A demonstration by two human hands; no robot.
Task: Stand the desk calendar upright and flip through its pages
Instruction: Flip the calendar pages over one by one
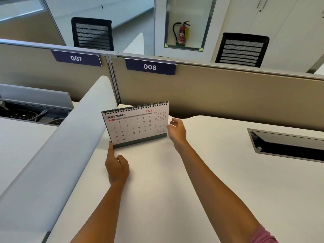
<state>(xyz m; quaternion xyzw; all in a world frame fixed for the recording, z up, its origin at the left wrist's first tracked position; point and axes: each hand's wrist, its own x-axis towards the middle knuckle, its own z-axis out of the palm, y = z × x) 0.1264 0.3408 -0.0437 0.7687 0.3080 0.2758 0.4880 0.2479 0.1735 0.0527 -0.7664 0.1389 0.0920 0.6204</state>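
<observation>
The desk calendar (135, 125) stands upright on the white desk (210, 172), spiral binding on top, showing the November 2026 page. My left hand (116, 166) rests on the desk just in front of the calendar's lower left corner, its index finger stretched out and touching that corner, the other fingers curled. At the calendar's right edge my right hand (176, 131) hovers with its fingers spread, fingertips at or just beside the edge of the page. Neither hand grips anything.
A grey curved divider (70, 137) runs along the left of the desk. Beige partition panels labelled 007 and 008 (150, 67) stand behind the calendar. An open cable tray (287, 146) is sunk in the desk at right. Two black chairs and a fire extinguisher stand beyond.
</observation>
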